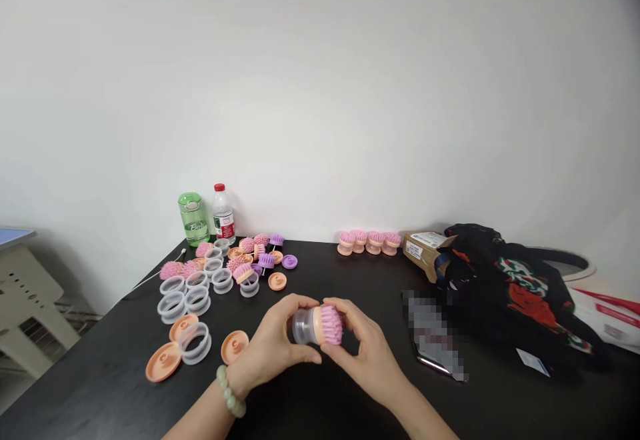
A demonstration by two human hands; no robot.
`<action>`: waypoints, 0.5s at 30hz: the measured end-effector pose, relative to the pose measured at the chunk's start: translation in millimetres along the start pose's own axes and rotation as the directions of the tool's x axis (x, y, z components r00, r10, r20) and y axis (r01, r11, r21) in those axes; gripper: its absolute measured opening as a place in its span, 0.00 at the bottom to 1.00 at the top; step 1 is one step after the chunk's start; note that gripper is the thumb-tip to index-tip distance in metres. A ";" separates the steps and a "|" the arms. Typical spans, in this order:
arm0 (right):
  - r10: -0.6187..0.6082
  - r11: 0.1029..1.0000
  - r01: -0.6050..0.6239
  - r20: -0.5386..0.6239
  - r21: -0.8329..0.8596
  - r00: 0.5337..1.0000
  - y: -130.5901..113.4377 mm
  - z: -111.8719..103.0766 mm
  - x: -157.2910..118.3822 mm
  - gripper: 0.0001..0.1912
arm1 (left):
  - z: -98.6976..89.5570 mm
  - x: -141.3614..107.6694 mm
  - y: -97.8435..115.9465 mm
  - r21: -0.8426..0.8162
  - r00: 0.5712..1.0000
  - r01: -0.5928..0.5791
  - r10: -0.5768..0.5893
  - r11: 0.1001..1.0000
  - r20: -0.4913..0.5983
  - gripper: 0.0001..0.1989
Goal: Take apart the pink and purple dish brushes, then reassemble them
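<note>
A brush with pink bristles, a peach ring and a clear round body lies sideways between my hands, above the black table. My left hand, with a beaded bracelet at the wrist, curves round the clear end. The fingertips of my right hand pinch the bristle end. Left of my hands are several clear rings, peach discs, pink bristle heads and purple bristle heads. A peach disc is nearest my left wrist.
Several pink-and-peach brushes stand in a row by the wall. A green cup and a red-capped bottle stand at the back left. On the right are a cardboard box, a blurred phone, and a black patterned bag.
</note>
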State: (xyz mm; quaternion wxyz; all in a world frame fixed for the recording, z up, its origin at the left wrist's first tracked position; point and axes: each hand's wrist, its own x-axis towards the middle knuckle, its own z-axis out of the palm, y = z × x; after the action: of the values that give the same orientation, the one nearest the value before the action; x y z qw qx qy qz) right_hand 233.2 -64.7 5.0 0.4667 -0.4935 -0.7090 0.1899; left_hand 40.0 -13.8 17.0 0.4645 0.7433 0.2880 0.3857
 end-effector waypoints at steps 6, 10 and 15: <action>0.001 0.997 -0.004 0.036 0.078 0.999 -4.3 -4.7 2.2 0.19 | 0.2 0.0 9.1 -0.393 0.991 0.130 -0.134 0.910 0.017 0.20; -0.112 0.992 0.109 0.042 0.063 0.993 -5.2 -2.6 1.5 0.19 | 5.1 -0.4 8.7 -0.398 0.980 0.197 -0.192 0.896 0.053 0.17; -0.261 0.964 0.264 0.075 -0.037 0.962 -3.1 2.1 -1.8 0.20 | 13.5 -1.4 -0.2 -0.362 0.952 0.302 -0.298 0.882 0.070 0.19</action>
State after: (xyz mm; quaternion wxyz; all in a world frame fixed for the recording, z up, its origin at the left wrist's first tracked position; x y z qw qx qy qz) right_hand 230.0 -67.2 5.3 0.4510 -0.3990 -0.7883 0.1266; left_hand 50.6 -21.2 12.7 0.6517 0.5916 0.3189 0.3517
